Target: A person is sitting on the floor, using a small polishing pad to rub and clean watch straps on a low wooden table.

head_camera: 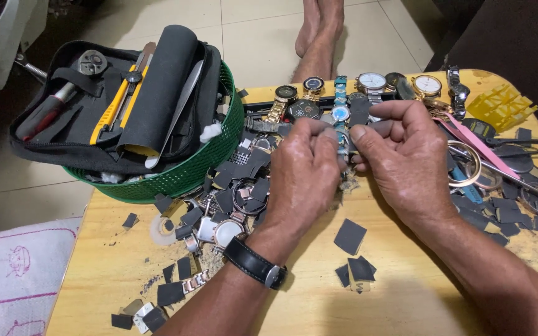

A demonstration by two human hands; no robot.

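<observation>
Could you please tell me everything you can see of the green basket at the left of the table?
The green basket is round, of plastic-looking mesh with a solid rim. It sits on the yellow table's back left corner, overhanging the edge. A black zipped tool pouch lies open across its top, holding a yellow utility knife, a rolled black sheet and metal tweezers. Dark square scraps and watch parts crowd against its right side. Neither hand touches it.

Floor (pixel 263 37): pale square tiles with thin grout lines, upper and left frame. Worktop (pixel 319 298): low, yellow wood, scuffed and dusty, centre to lower right. White patterned cloth (pixel 14 274) at lower left. Dark furniture (pixel 518 37) at upper right. Light even, soft.
</observation>
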